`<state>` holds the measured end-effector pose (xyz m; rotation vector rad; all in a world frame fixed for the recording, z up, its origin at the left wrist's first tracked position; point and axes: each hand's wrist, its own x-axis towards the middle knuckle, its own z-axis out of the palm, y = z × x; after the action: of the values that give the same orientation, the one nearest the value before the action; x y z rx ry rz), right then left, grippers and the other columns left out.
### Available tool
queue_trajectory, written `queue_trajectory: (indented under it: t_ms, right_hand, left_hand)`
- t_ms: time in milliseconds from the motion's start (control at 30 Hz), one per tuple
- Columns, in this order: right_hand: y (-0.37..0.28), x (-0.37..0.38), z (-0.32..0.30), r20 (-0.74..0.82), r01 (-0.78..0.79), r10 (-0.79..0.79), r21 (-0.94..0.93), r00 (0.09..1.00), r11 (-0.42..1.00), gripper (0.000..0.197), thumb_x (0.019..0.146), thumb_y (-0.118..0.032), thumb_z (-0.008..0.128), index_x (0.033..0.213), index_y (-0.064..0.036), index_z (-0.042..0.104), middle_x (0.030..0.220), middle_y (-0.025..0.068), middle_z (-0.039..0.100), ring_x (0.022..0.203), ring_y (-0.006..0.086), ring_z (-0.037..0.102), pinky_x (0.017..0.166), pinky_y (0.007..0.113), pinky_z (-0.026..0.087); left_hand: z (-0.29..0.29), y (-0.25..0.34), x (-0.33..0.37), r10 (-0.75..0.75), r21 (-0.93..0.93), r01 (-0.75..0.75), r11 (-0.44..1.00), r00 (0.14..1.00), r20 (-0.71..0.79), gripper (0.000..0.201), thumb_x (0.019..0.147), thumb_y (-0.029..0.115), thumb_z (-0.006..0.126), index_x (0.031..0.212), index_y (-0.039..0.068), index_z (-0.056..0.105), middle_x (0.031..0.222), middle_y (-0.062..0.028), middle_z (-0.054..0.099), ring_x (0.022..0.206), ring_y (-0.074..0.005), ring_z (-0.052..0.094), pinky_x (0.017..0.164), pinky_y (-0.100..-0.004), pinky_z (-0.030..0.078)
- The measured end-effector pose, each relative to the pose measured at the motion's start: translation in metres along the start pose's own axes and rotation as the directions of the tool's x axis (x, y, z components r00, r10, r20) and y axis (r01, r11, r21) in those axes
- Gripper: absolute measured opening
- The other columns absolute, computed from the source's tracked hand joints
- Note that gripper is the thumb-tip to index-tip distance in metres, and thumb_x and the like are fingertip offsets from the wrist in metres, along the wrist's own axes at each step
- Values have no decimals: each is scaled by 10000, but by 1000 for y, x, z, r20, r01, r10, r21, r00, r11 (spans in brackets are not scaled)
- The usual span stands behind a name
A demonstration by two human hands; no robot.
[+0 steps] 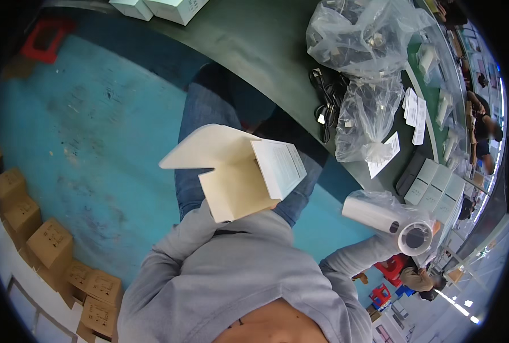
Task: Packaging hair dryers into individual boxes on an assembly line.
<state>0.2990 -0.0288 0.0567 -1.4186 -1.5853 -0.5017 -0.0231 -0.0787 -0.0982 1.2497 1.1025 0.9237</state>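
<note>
An open white carton [240, 180], its flaps raised and its bare inside showing, is in front of my body. My left hand [275, 206] holds it from beneath; most of that hand is hidden behind the carton, with only a bit of finger at the lower edge. Out to the right, my right hand [436, 227] grips a white tube-shaped device [371, 214] with a round ring end, wrapped in a clear plastic bag [389, 203]. That hand is mostly covered by the device and the bag.
On the dark green table [254, 51] lie clear bags of small parts [369, 43], black cables [327, 103], paper slips [415, 114] and small pale boxes [434, 186]. Brown cartons [51, 243] line the left side. A red stool [47, 41] stands far left. Other people sit at right.
</note>
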Motion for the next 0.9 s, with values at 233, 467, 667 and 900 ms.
queue_trajectory:
  t_ms: [233, 467, 667, 900]
  right_hand:
    - [-14, 15, 7, -120, 73, -76, -32, 990, 997, 477, 840, -258, 621, 1178, 32, 452, 1004, 112, 538, 908, 174, 566, 821, 305, 468]
    - [-61, 102, 48, 462, -365, -282, 869, 841, 334, 181, 738, -20, 594, 765, -81, 426, 722, 51, 517, 585, 119, 482, 511, 266, 370]
    - [-133, 142, 79, 447, -629, -503, 726, 739, -278, 414, 627, 208, 541, 536, -157, 369, 571, 3, 484, 392, 89, 403, 311, 276, 257]
    - [-142, 106, 99, 602, -510, -726, 762, 333, 398, 401, 690, 153, 574, 504, -71, 299, 572, 90, 438, 435, 209, 405, 410, 343, 270]
  left_hand:
    - [18, -25, 2, -144, -597, 168, 785, 986, 87, 808, 656, 247, 788, 1302, 73, 335, 1264, -128, 462, 1156, -267, 483, 974, -372, 378]
    - [3, 16, 21, 333, -287, -352, 891, 936, -113, 872, 566, 171, 831, 1270, 14, 339, 1223, -165, 469, 1137, -281, 491, 957, -362, 388]
    - [-12, 29, 21, 378, -208, -368, 906, 926, 8, 814, 539, 191, 831, 1229, 27, 431, 1196, -155, 503, 1104, -307, 506, 945, -380, 395]
    - [-20, 38, 26, 472, -129, -468, 874, 882, 1, 774, 535, 193, 830, 1199, 19, 473, 1166, -155, 528, 1079, -308, 520, 932, -379, 400]
